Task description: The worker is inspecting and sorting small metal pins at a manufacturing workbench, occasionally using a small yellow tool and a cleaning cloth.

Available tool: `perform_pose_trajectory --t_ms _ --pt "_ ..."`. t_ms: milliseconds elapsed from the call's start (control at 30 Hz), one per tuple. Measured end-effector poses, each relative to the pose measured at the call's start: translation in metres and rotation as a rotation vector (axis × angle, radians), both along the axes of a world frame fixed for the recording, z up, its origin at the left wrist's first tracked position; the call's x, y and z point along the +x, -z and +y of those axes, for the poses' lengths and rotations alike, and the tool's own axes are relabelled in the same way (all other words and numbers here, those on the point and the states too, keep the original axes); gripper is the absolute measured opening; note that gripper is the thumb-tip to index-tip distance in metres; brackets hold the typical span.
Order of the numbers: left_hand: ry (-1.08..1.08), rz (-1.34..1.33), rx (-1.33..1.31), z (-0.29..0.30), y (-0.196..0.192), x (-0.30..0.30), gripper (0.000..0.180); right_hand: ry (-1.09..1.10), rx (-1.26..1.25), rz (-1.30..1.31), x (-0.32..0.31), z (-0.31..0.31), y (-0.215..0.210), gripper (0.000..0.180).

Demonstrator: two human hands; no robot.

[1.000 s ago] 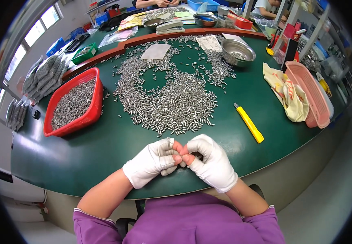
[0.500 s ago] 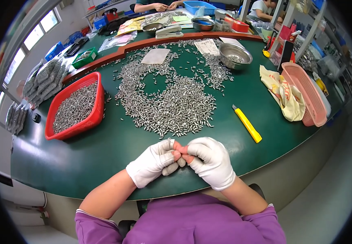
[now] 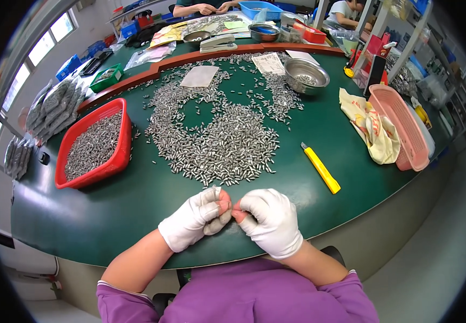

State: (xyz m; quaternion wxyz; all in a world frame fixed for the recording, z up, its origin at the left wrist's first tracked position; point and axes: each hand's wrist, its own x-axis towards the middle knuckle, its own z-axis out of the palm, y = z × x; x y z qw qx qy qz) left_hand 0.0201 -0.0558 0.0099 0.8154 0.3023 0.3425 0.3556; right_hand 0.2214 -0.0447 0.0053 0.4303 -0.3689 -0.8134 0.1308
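Both hands wear white gloves with bare fingertips and meet above the near edge of the green table (image 3: 109, 220). My left hand (image 3: 196, 218) is closed, thumb and forefinger pinched together; whatever is between them is too small to make out. Beside it, my right hand (image 3: 269, 222) is closed too, its fingertips nearly touching the left ones and hiding what they grip. Just beyond the hands spreads a pile of small silvery metal parts (image 3: 225, 145). More of these parts fill a red plastic basket (image 3: 122, 156) on the left.
A yellow utility knife (image 3: 321, 168) lies to the right. Farther right are a cream cloth bag (image 3: 370, 126) and a pink basket (image 3: 400, 129). A steel bowl (image 3: 319, 83), a paper card (image 3: 199, 76) and a stapler (image 3: 218, 44) stand farther back. Filled plastic bags (image 3: 55, 110) lean at left.
My hands have drawn slightly apart at the fingertips and shifted a little left in the picture. The whole scene has slid slightly left with the head. The pile looks the same.
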Motion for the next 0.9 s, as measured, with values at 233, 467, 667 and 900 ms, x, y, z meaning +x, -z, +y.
perform_pose_trajectory --t_ms 233,467,667,900 --pt "-0.135 0.353 0.158 -0.009 -0.015 0.005 0.015 0.235 0.087 -0.124 0.039 0.005 -0.015 0.029" --pt "-0.049 1.333 0.646 -0.046 -0.028 0.029 0.007 0.67 -0.072 -0.452 0.116 0.026 0.0 0.039" --pt "-0.138 1.492 0.797 -0.056 -0.014 0.043 0.011 0.521 -0.222 -0.103 0.115 0.008 0.003 0.021" --pt "-0.154 1.485 0.755 -0.062 -0.014 0.043 0.014 -0.136 -0.576 -0.215 0.089 -0.076 -0.004 0.056"
